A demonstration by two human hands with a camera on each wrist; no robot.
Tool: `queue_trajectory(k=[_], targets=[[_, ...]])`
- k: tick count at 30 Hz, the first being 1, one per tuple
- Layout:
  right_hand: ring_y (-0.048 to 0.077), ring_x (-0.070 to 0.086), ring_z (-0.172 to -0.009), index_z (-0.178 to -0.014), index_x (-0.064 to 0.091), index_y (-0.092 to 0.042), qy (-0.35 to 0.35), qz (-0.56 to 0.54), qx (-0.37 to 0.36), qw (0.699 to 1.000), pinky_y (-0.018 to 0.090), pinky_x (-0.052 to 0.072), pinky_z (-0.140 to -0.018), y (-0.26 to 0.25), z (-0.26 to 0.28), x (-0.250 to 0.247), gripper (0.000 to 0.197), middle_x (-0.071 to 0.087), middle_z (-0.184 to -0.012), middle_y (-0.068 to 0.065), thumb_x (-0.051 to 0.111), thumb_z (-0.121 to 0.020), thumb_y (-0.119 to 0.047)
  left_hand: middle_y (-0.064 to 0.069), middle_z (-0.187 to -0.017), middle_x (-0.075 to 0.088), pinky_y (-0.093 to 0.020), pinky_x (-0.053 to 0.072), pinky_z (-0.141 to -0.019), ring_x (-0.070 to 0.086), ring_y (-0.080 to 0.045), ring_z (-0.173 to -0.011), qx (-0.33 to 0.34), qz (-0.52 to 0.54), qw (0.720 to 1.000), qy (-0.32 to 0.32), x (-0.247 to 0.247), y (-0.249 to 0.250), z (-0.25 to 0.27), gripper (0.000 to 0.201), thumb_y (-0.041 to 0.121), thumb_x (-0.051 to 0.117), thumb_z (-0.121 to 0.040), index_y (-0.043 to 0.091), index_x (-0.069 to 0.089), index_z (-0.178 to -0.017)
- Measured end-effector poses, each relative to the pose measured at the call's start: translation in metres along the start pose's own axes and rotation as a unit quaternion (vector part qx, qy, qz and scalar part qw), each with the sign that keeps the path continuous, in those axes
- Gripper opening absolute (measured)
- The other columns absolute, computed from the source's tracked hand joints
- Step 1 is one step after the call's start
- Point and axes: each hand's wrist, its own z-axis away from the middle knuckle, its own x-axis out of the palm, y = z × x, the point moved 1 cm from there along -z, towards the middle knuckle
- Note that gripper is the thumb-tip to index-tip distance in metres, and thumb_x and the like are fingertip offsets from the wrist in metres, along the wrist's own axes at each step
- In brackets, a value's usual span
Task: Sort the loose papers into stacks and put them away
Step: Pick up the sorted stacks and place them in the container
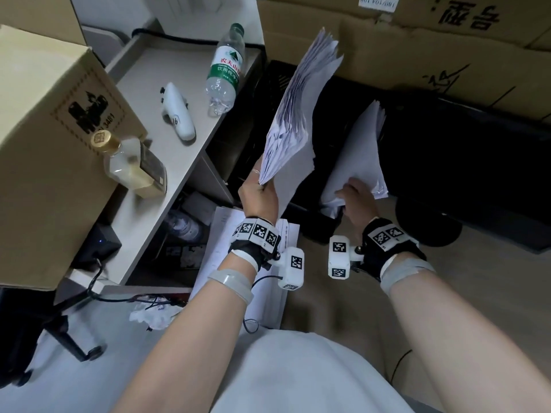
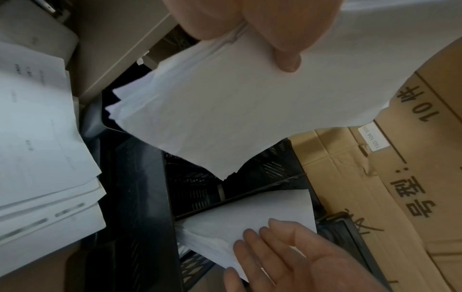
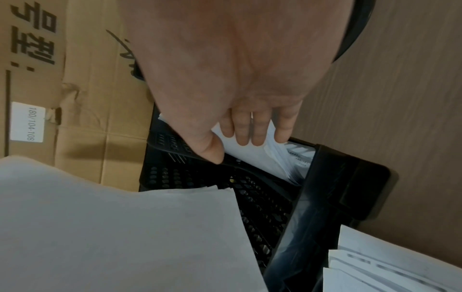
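My left hand grips a thick stack of white papers by its lower corner and holds it raised and tilted above a black mesh file rack. In the left wrist view the thumb pinches the stack at its top. A second paper stack stands slanted in a slot of the rack. My right hand rests on its lower end; straight fingers lie flat on the sheets, the thumb by the divider.
More printed sheets lie on the floor under my left wrist. Cardboard boxes stand behind the rack. At the left, a low shelf carries a water bottle, a white device, a glass bottle and a large box.
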Motion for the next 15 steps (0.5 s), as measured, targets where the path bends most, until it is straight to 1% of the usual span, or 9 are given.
queue_trajectory(k=[1,2,3,5,7,9,11,12,15], targets=[[0.032,0.046,-0.085,-0.123,0.047,0.020,0.000,-0.003,0.004,1.000,0.012,0.043,-0.071,-0.001,0.001,0.000,0.036,0.043,-0.102,0.022,0.052,-0.090,0.008,-0.030,-0.097,0.064,-0.002,0.035,-0.065,0.048,0.016,-0.063,0.004,-0.008,1.000,-0.007,0.002,-0.002,-0.002,0.020,0.003,0.054,-0.098,-0.013,0.064,-0.105],[0.028,0.054,-0.097,-0.132,0.047,0.012,-0.001,-0.011,0.013,1.000,0.019,0.046,-0.084,-0.004,0.004,-0.001,0.041,0.050,-0.111,0.016,0.054,-0.093,0.002,-0.029,-0.095,0.064,-0.002,0.035,-0.065,0.050,0.010,-0.062,0.007,-0.020,1.000,-0.013,0.004,-0.001,-0.004,0.019,0.004,0.054,-0.099,-0.012,0.064,-0.104],[0.029,0.056,-0.106,-0.135,0.047,0.008,-0.006,-0.021,0.020,1.000,0.024,0.046,-0.090,-0.007,0.005,0.000,0.042,0.052,-0.116,0.014,0.054,-0.094,-0.001,-0.029,-0.091,0.063,-0.001,0.034,-0.064,0.052,-0.001,-0.062,0.011,-0.034,0.999,-0.019,0.006,-0.002,-0.005,0.019,0.004,0.054,-0.098,-0.013,0.063,-0.102],[0.041,0.051,-0.099,-0.126,0.045,0.019,-0.023,-0.043,0.019,0.999,0.021,0.042,-0.079,-0.015,0.009,0.003,0.035,0.051,-0.108,0.023,0.049,-0.095,0.003,-0.031,-0.082,0.061,-0.001,0.032,-0.063,0.054,-0.024,-0.068,0.032,-0.056,0.997,-0.043,0.012,-0.005,-0.005,0.016,-0.001,0.056,-0.096,-0.016,0.061,-0.096],[0.036,0.053,-0.099,-0.131,0.046,0.012,-0.025,-0.074,0.022,0.997,0.029,0.043,-0.082,-0.024,0.016,0.006,0.037,0.053,-0.109,0.014,0.048,-0.099,-0.008,-0.030,-0.080,0.064,0.000,0.032,-0.063,0.055,-0.031,-0.075,0.049,-0.069,0.993,-0.084,0.019,-0.005,0.001,0.012,-0.009,0.053,-0.092,-0.017,0.062,-0.094],[0.027,0.054,-0.124,-0.143,0.044,-0.005,-0.016,-0.108,0.033,0.994,0.039,0.048,-0.097,-0.033,0.023,0.009,0.042,0.053,-0.134,0.011,0.046,-0.102,-0.017,-0.015,-0.094,0.073,0.000,0.038,-0.074,0.064,-0.015,-0.081,0.064,-0.053,0.987,-0.141,0.026,-0.003,0.006,0.030,-0.014,0.045,-0.089,-0.005,0.069,-0.104],[0.028,0.047,-0.135,-0.147,0.038,-0.005,-0.005,-0.151,0.041,0.988,0.043,0.048,-0.103,-0.043,0.027,0.008,0.044,0.045,-0.148,0.012,0.041,-0.105,-0.015,0.022,-0.110,0.069,-0.007,0.043,-0.090,0.063,0.010,-0.101,0.074,-0.025,0.982,-0.171,0.028,-0.002,0.006,0.055,-0.012,0.043,-0.089,0.023,0.069,-0.121],[0.026,0.046,-0.136,-0.149,0.037,-0.009,-0.011,-0.172,0.037,0.984,0.044,0.047,-0.105,-0.048,0.027,0.008,0.045,0.044,-0.150,0.009,0.041,-0.106,-0.019,0.030,-0.112,0.064,-0.007,0.043,-0.092,0.058,0.016,-0.106,0.081,-0.021,0.982,-0.169,0.027,-0.004,0.005,0.057,-0.012,0.042,-0.089,0.027,0.065,-0.124],[0.016,0.046,-0.137,-0.151,0.036,-0.037,-0.077,-0.165,-0.005,0.983,0.050,0.043,-0.108,-0.062,0.017,0.011,0.055,0.041,-0.155,-0.007,0.051,-0.099,-0.047,0.013,-0.107,0.066,-0.002,0.042,-0.086,0.057,0.013,-0.096,0.092,-0.022,0.986,-0.134,0.022,-0.008,-0.006,0.047,-0.012,0.043,-0.091,0.009,0.064,-0.128]])
